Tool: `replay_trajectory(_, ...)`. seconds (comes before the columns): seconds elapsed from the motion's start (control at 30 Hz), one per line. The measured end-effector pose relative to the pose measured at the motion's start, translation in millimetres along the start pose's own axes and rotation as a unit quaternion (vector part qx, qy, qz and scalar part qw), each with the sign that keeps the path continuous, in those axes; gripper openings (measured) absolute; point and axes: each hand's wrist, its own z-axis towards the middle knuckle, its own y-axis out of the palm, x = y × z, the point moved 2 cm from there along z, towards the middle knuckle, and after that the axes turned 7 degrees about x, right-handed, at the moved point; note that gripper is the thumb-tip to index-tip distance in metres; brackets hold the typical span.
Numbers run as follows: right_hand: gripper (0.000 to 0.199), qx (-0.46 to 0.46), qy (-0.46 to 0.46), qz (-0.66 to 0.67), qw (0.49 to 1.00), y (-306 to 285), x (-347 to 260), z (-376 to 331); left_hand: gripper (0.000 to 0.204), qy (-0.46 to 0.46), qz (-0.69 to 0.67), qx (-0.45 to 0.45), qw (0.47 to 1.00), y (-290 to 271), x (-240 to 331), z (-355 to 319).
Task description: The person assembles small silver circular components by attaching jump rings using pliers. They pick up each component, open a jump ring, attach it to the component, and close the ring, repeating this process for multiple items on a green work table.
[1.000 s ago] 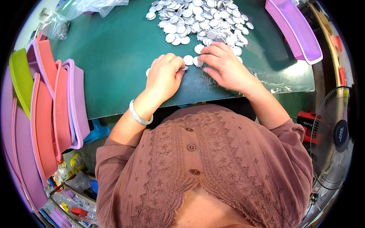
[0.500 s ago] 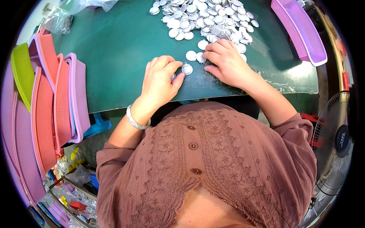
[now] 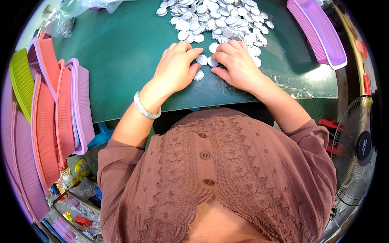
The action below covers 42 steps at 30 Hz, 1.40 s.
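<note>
Silver-grey round medallion-like discs, some with a small loop at the rim, lie on the green table. My left hand (image 3: pixel 175 67), its wrist in a pale bangle, curves over the table with index finger and thumb at opposite edges of one disc (image 3: pixel 201 60). Close by on the right, my right hand (image 3: pixel 238 67) has its fingertips and thumb around a neighbouring disc (image 3: pixel 211 62). Just below my left thumb lies a single disc (image 3: pixel 198 75). Whatever is beneath both palms is hidden.
A large heap of discs (image 3: pixel 219 20) spreads beyond my hands. At right stands a purple basket (image 3: pixel 320 36), with a fan (image 3: pixel 352 150) lower down. Stacked pink, purple and green baskets (image 3: pixel 44 129) crowd the left side. A clear plastic bag (image 3: pixel 60 24) sits far left.
My left hand has moved up and away from the lower disc, leaving it on the table, and now reaches the disc above. My right hand stays nearly in place.
</note>
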Motion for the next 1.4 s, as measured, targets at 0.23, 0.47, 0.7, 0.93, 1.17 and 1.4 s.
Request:
replay_trajectory(0.23, 0.016, -0.002, -0.017, 0.034, 0.999, 1, 5, -8, 0.022, -0.033, -0.010, -0.068, 0.997, 3, -11, 11)
replay_trajectory(0.47, 0.015, 0.054, -0.002, 0.030, 0.998, 1, 1, -4, 0.019, -0.019, -0.029, -0.054, 0.998, 5, -6, 12)
replay_trajectory(0.7, 0.019, 0.008, -0.013, -0.027, 1.000, 13, 6, -2, 0.019, -0.116, -0.033, -0.098, 0.988, -2, -13, 13)
replay_trajectory(0.93, 0.023, 0.044, 0.011, -0.009, 0.999, 10, -2, 6, 0.023, -0.151, -0.033, -0.085, 0.984, -6, -22, 7)
replay_trajectory(1.17, 0.018, 0.012, 0.009, -0.016, 1.000, 17, -1, 14, 0.027, -0.110, 0.027, -0.069, 0.991, -3, -8, 7)
replay_trajectory(1.4, 0.007, 0.007, 0.039, 0.048, 0.998, 8, 4, 12, 0.023, -0.167, -0.052, -0.076, 0.982, -1, -14, 7)
